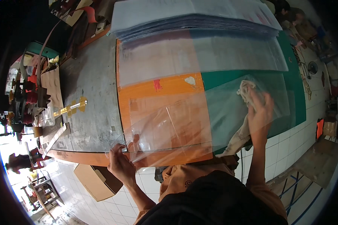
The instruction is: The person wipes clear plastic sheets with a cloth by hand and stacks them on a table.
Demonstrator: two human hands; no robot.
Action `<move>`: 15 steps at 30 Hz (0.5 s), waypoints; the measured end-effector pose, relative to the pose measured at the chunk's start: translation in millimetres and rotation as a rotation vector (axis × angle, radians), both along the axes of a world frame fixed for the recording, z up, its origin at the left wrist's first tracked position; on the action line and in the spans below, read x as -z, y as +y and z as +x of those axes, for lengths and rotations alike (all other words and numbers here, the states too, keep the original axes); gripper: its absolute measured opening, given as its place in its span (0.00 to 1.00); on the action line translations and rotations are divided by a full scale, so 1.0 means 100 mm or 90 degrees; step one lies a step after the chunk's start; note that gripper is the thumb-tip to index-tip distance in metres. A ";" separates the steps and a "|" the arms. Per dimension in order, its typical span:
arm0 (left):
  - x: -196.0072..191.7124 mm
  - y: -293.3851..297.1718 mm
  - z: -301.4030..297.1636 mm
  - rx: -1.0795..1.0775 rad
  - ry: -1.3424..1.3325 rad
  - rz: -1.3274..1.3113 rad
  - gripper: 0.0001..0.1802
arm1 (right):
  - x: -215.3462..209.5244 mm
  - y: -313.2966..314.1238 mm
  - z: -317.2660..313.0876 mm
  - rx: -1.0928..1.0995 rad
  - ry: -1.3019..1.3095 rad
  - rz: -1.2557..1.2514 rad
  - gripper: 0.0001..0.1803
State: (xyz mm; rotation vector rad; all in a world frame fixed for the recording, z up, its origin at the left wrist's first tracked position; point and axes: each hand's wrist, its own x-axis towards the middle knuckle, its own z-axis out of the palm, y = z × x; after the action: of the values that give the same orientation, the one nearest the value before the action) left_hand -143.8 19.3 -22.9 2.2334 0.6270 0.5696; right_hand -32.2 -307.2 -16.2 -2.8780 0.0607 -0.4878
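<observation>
I have 2 bare hands in my view, working at the near side of a table, with a clear plastic sheet (176,123) spread between them. The left hand (122,167) is at the sheet's near left corner, fingers closed in a pinch on the film right by the table's front edge. The right hand (261,112) is farther out, at the sheet's right part, with its fingers drawn in on a crumpled pale cloth (247,90); I can't tell whether that cloth is above or below the film. A long, stained strip of fabric (237,141) runs from beside the right wrist toward the table's edge, and I can't make out if it joins the cloth.

The sheet lies slantwise, its left part over an orange board (161,88) and its right part over a green surface (222,80). I see slanting creases and glare across its middle. Beyond both hands, a translucent layer (229,52) spans the 2 colours, and a thick stack of sheets (195,22) sits at the far side. To the left is a grey worktop (90,75); below it, a cardboard box (92,183) stands near the left forearm.
</observation>
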 end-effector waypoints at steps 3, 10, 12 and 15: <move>0.05 0.05 0.05 0.037 -0.009 0.040 0.10 | -0.08 -0.03 0.04 0.014 0.022 0.020 0.28; -0.08 0.11 0.17 0.116 -0.005 0.096 0.13 | -0.04 0.32 -0.10 -0.299 -0.015 -0.074 0.24; -0.16 0.12 0.13 0.130 0.009 0.139 0.14 | -0.01 0.23 0.06 -0.265 0.012 -0.093 0.24; -0.29 0.14 -0.03 0.116 0.073 0.115 0.14 | -0.04 -0.08 0.32 -0.087 0.011 -0.141 0.25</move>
State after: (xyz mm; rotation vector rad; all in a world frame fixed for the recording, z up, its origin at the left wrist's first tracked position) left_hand -147.0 33.0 6.0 2.4755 0.4374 0.4220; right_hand 0.3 -315.2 -12.2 -3.0743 -0.1989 -0.4701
